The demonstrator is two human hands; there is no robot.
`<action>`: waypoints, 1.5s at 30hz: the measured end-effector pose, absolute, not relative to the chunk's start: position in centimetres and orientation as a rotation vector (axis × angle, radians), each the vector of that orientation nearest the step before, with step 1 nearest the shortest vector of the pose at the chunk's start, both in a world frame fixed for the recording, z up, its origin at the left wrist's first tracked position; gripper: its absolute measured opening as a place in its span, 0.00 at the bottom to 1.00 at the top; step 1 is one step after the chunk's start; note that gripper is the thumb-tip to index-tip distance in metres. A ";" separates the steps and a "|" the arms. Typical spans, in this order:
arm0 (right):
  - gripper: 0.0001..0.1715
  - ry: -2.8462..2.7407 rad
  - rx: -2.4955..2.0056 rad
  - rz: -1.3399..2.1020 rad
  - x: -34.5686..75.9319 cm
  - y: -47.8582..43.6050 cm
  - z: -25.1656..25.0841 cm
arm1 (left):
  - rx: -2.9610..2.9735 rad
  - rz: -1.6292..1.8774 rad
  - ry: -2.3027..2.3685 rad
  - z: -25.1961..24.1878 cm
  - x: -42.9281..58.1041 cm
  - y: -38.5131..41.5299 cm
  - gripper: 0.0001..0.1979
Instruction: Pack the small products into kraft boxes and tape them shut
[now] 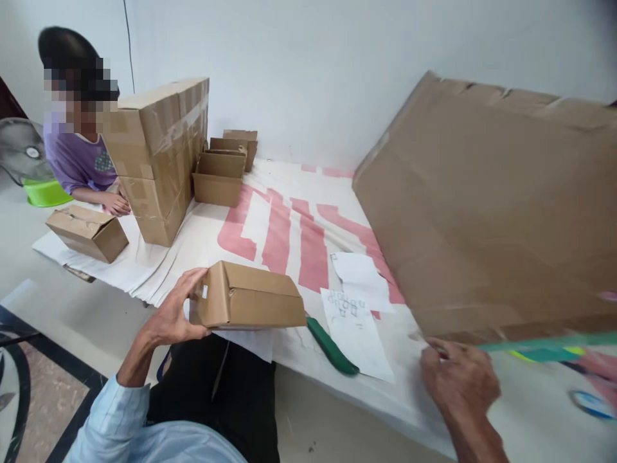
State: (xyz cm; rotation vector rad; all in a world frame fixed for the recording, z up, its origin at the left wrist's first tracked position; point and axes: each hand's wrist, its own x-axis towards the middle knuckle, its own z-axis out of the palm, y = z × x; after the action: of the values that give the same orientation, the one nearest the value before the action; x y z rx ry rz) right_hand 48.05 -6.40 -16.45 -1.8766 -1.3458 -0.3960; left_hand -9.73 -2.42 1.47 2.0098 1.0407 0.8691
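My left hand point(176, 312) is closed around the near-left end of a small cardboard box point(267, 299), thumb below and fingers on top. The box has its flaps folded over and a small white label on its end. At the lower left corner of a large cardboard box point(501, 212), my right hand point(460, 379) has its fingers curled together. What they pinch, if anything, is hidden and slightly blurred. Between the hands, a dark green curved handle-like object point(332, 347) lies against paper sheets point(354, 328) with pencil sketches.
A tall stack of taped boxes point(166, 151) stands at the left, with open boxes point(219, 177) behind it. A person in a purple shirt point(80, 154) sits beyond, near another closed box point(89, 231). A tape roll point(592, 404) lies far right on the cloth-covered table point(308, 366).
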 end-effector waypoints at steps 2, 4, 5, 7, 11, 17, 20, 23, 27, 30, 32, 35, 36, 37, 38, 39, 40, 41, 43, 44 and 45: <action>0.16 -1.357 -1.812 -0.446 46.8 -5.8 -13.8 | 2.040 0.875 1.032 1.5 -9.3 -2.4 0.57; 0.15 -1.410 -1.752 -0.445 44.4 -5.1 -10.2 | 2.068 0.877 1.027 1.6 -8.8 -2.3 0.58; 0.15 -1.448 -1.717 -0.420 42.7 -4.8 -8.0 | 2.077 0.884 1.027 1.6 -8.5 -2.3 0.59; 0.13 -1.478 -1.612 -0.346 38.2 -4.5 -3.1 | 2.090 0.906 1.022 1.8 -7.9 -2.3 0.59; 0.10 -1.781 -1.323 -0.257 27.7 -5.1 6.3 | 2.160 0.953 0.986 2.2 -6.5 -2.3 0.59; 0.13 -2.285 -0.939 -0.260 17.5 -4.8 10.8 | 2.241 1.018 0.981 2.1 -4.5 -2.8 0.63; 0.12 -2.422 -1.040 -0.433 16.1 -3.7 9.9 | 2.250 1.041 1.032 2.0 -3.8 -3.3 0.63; 0.09 -2.454 -1.113 -0.573 16.0 -3.1 9.2 | 2.247 1.054 1.077 2.1 -3.3 -3.7 0.62; 0.11 -2.444 -1.091 -0.667 16.1 -3.2 8.9 | 2.217 1.071 1.096 2.3 -2.9 -3.9 0.60; 0.14 -2.440 -1.055 -0.674 16.0 -3.4 8.9 | 2.196 1.073 1.103 2.3 -2.7 -4.0 0.60; 0.15 -2.434 -1.042 -0.680 16.0 -3.5 8.9 | 2.192 1.068 1.113 2.4 -2.6 -4.0 0.60; 0.15 -2.431 -1.028 -0.683 16.0 -3.6 8.9 | 2.188 1.058 1.118 2.4 -2.5 -4.1 0.60; 0.15 -2.431 -1.023 -0.681 16.0 -3.6 8.9 | 2.187 1.053 1.120 2.4 -2.5 -4.1 0.60; 0.15 -2.431 -1.017 -0.678 16.0 -3.6 8.8 | 2.187 1.049 1.122 2.4 -2.6 -4.1 0.60; 0.15 -2.431 -1.013 -0.674 16.0 -3.6 8.7 | 2.188 1.046 1.125 2.4 -2.6 -4.1 0.60; 0.15 -2.430 -1.011 -0.670 16.0 -3.7 8.6 | 2.193 1.045 1.127 2.3 -2.6 -4.1 0.60; 0.16 -2.428 -1.009 -0.666 16.0 -3.7 8.5 | 2.199 1.047 1.130 2.3 -2.6 -4.1 0.60; 0.16 -2.429 -1.009 -0.660 16.0 -3.7 8.4 | 2.206 1.049 1.132 2.3 -2.5 -4.1 0.60; 0.16 -2.427 -1.013 -0.647 15.9 -3.7 8.2 | 2.217 1.054 1.135 2.2 -2.3 -4.2 0.60; 0.16 -2.424 -1.013 -0.633 15.9 -3.8 8.2 | 2.219 1.054 1.135 2.2 -2.2 -4.2 0.60; 0.17 -2.424 -1.002 -0.601 15.9 -3.9 8.3 | 2.219 1.058 1.134 2.2 -2.2 -4.2 0.60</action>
State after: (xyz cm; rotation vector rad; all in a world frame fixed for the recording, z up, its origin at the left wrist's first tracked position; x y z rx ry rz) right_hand 15.87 -3.90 8.33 -1.0020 -2.4243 -0.6013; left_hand -2.17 -4.16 2.18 2.2191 1.1336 1.0582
